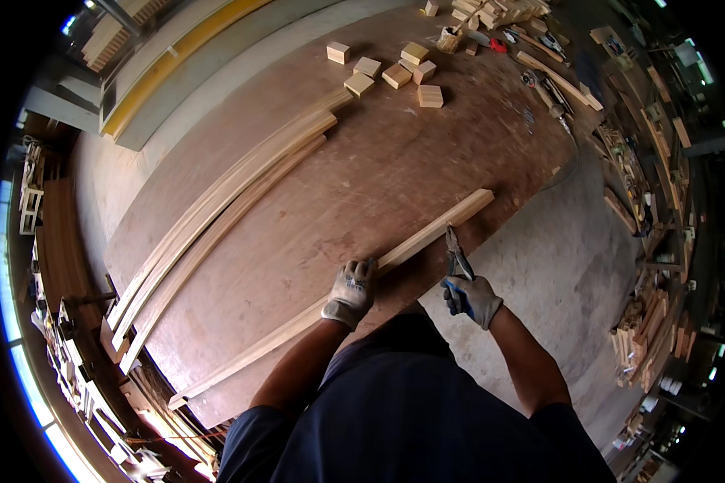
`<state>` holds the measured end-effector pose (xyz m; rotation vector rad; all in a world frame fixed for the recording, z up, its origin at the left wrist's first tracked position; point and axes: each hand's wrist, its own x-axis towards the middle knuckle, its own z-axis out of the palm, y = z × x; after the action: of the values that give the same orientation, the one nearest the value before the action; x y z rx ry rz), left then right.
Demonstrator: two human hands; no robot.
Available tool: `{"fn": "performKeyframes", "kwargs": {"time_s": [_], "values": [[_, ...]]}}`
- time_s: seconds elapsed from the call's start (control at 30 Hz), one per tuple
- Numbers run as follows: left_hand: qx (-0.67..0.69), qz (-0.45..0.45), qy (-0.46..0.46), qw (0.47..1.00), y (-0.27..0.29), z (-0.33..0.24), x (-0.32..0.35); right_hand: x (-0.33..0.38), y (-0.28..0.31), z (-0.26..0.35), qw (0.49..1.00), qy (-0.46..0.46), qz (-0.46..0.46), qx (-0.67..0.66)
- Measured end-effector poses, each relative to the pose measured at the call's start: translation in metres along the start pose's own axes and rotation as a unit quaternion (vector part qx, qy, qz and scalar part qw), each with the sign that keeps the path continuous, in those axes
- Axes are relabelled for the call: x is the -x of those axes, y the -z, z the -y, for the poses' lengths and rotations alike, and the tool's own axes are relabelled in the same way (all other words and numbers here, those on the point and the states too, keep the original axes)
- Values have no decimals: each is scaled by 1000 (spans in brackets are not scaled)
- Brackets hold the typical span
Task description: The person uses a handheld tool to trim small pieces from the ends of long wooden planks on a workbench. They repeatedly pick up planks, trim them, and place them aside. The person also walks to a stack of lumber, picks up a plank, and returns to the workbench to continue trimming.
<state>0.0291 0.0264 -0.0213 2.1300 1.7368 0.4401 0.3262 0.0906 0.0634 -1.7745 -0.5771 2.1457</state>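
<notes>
Head: left hand (351,291) grips strip (425,240), right hand (470,298) pliers (457,256) — tabletop (298,233) wide beyond, edge (491,227) close.

Left glove (348,296) bears print (354,282); apparently unreadable.

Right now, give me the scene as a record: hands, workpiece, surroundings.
left hand: gloved, on the batten; grip or press unclear
right hand: gloved, holding pliers
pliers tip: at the batten's near edge; contact unclear
batten: lying along the near side of the table
beyond batten: longer-side strips, left; wood blocks, far side
</notes>
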Motion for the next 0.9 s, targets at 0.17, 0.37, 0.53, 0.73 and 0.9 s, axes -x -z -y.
{"fn": "performKeyframes", "kwargs": {"time_s": [0.17,0.37,0.53,0.73,0.9], "values": [[52,-2,4,999,17,1,-9,-7,25,30,950,32,-87,299],[66,-20,-6,998,21,2,-11,-19,50,37,749,209,-193,599],[93,15,18,995,23,6,-13,-42,72,23,653,297,-215,663],[131,59,64,987,30,9,-22,-43,77,78,451,377,-207,782],[132,44,53,989,32,4,-19,-26,58,48,540,411,-188,710]]}}
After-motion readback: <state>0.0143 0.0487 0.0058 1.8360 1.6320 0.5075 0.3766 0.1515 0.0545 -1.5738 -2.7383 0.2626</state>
